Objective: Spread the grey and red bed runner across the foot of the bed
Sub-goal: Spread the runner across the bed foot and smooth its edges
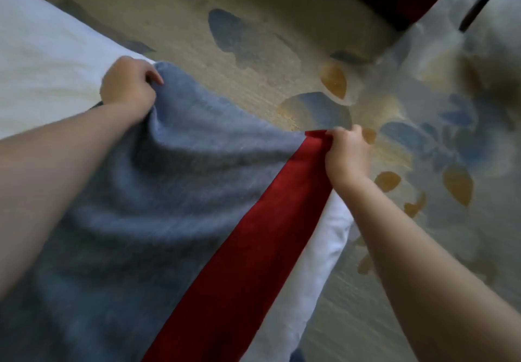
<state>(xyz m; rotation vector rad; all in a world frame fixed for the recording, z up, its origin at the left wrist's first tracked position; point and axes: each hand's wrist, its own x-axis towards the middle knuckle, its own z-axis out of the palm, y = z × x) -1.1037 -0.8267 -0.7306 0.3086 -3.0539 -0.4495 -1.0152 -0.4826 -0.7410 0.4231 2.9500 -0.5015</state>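
Grey-and-red bed runner (174,181) gripped by left hand (128,88) and right hand (346,155), white bed (42,65) beneath, patterned carpet (267,37) beside

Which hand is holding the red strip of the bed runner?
The right hand: it pinches the red strip, while the left hand grips the grey corner.

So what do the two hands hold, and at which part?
Both hold the runner at its end edge: the left hand grips the grey corner, the right hand grips the red band's corner.
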